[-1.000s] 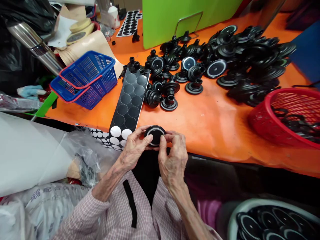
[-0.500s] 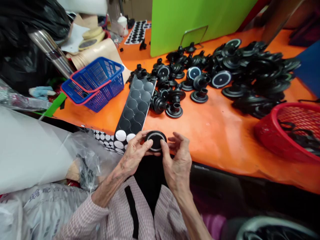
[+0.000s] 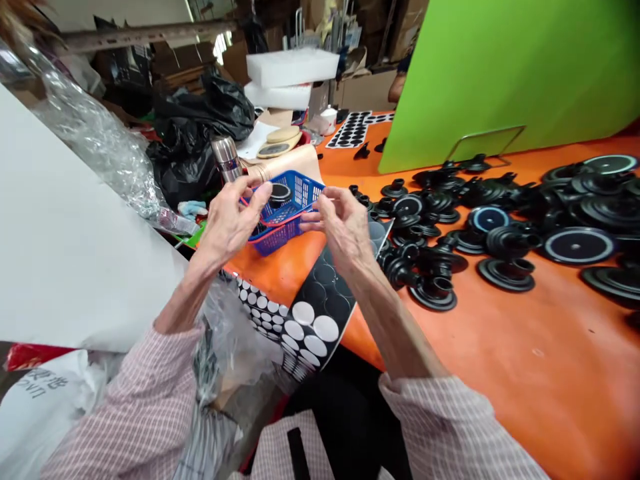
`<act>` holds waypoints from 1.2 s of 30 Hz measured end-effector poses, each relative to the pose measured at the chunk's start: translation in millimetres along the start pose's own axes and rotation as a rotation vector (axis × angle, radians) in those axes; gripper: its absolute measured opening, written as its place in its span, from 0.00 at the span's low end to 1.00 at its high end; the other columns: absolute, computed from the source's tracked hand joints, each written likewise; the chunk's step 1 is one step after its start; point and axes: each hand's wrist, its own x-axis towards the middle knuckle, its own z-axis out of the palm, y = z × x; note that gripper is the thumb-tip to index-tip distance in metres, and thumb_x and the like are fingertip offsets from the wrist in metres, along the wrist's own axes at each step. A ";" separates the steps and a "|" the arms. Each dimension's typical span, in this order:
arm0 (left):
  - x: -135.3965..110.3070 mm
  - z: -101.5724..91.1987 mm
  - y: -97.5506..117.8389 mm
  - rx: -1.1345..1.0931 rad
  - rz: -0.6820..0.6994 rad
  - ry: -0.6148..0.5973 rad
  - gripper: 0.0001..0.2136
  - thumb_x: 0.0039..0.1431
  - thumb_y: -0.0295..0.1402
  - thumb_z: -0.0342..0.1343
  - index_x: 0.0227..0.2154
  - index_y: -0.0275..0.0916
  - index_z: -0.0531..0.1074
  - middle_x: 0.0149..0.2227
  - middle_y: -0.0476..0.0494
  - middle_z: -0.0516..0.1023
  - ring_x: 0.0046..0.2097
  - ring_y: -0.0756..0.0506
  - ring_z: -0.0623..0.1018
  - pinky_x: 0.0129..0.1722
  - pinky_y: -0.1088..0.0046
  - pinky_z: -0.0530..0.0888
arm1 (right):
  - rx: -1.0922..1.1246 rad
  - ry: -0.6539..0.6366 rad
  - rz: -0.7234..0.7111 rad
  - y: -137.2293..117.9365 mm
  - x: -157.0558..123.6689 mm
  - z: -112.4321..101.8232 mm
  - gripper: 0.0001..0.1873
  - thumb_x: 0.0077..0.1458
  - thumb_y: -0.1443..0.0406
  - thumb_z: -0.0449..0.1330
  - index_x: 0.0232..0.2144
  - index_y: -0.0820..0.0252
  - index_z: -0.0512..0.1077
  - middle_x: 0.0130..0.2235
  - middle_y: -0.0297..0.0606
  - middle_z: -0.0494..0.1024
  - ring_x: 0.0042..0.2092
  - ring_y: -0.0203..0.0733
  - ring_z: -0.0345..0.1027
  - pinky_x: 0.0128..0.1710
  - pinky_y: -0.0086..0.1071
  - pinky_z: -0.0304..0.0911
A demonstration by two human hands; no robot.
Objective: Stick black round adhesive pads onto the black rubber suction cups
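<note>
A black round disc (image 3: 280,193) with a pale ring shows within the outline of the blue plastic basket (image 3: 303,188), just past my left thumb tip. My left hand (image 3: 234,215) is over the basket's left side, thumb and forefinger slightly apart, with no clear grip on the disc. Across the basket, my right hand (image 3: 344,223) has its fingers spread and holds nothing visible. Under my right forearm lies a black sheet of round stickers (image 3: 325,283), its lower part bare white circles. Black suction-cup-like parts (image 3: 435,290) lie scattered to the right.
An upright green board (image 3: 495,80) rises behind the parts. The tabletop (image 3: 540,360) is orange. A steel flask (image 3: 227,159), black plastic bags (image 3: 195,127) and white foam blocks (image 3: 293,68) crowd the back left. A large white panel (image 3: 75,233) stands at far left.
Both hands have moved forward and left from the table's front edge to the basket. The black disc has left my right hand and now appears at the basket. The view has swung left.
</note>
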 end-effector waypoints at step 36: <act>-99.4 60.2 -72.8 -0.361 -0.431 -0.600 0.11 0.52 0.39 0.58 0.32 0.35 0.74 0.29 0.49 0.70 0.32 0.50 0.67 0.34 0.74 0.64 | -0.936 0.058 -0.483 82.1 -120.5 -52.4 0.12 0.65 0.64 0.49 0.41 0.62 0.71 0.42 0.49 0.77 0.46 0.47 0.72 0.45 0.40 0.71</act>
